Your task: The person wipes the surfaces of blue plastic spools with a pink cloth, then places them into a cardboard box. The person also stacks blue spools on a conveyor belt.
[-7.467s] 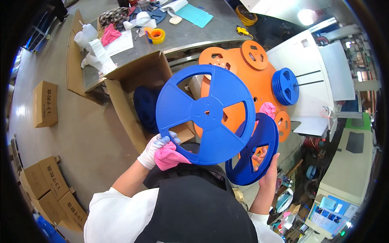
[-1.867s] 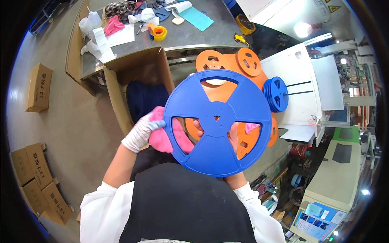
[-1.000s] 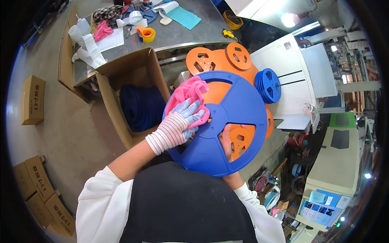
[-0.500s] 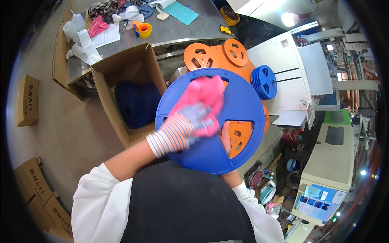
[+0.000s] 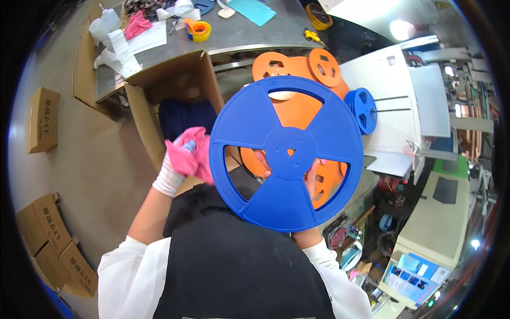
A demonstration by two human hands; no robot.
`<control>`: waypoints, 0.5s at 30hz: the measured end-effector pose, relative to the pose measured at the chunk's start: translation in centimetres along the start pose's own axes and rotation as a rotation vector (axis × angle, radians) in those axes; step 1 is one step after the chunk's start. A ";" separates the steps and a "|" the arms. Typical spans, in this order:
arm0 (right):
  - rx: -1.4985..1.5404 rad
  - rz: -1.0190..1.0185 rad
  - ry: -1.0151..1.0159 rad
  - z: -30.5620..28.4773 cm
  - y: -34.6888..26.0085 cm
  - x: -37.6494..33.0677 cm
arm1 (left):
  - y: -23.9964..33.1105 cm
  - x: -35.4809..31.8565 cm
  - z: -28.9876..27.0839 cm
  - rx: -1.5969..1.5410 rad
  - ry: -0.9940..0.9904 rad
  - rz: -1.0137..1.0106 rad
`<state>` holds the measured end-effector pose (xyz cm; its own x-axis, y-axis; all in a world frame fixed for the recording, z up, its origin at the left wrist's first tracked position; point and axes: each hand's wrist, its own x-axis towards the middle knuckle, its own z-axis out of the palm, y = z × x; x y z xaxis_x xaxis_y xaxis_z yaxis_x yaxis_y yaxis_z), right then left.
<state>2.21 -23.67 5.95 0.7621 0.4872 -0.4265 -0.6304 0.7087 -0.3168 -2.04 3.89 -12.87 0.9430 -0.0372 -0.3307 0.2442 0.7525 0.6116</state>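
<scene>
A large blue plastic reel (image 5: 284, 144), with three window cut-outs and a small centre hole, faces me in front of my chest. My bare right hand (image 5: 311, 181) grips it from behind near the hub. Its thumb and fingertips show through the lower windows, and the reel hides the rest. Off the reel's left edge, my left hand (image 5: 172, 173) wears a striped glove. It is closed on a bunched pink cloth (image 5: 199, 154). Left of the reel stands an open cardboard box (image 5: 210, 80) with dark blue reels (image 5: 183, 117) inside.
Orange reels (image 5: 325, 68) and a stack of smaller blue reels (image 5: 363, 111) lie beyond the large reel. A metal table (image 5: 239, 34) at the back holds tape rolls (image 5: 198, 32), papers and cloths. Closed cartons (image 5: 50, 226) stand on the floor at left.
My left hand has moved left with the pink cloth, off the reel's face to beside its edge. The reel has turned, and its whole face now shows.
</scene>
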 end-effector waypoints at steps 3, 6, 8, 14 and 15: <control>0.012 0.075 -0.064 -1.6 -0.3 2.9 | 0.5 -3.3 3.4 0.565 -0.101 0.172; 0.079 0.167 -0.054 -2.1 0.9 6.6 | 2.2 -5.2 7.9 0.286 -0.075 0.011; 0.236 0.316 -0.108 -4.4 1.8 8.9 | 2.2 -5.6 7.8 -0.116 0.072 -0.119; 0.190 0.569 -0.113 -7.5 6.1 14.5 | 0.0 -7.5 3.7 -0.174 0.362 0.021; 0.160 0.601 -0.033 -7.5 7.0 15.3 | -0.6 -8.2 3.0 -0.155 0.429 0.031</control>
<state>8.39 -15.08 -9.19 0.2862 0.8384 -0.4638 -0.9225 0.3719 0.1030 -9.20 1.76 -8.34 0.7623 0.2380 -0.6019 0.1499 0.8398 0.5219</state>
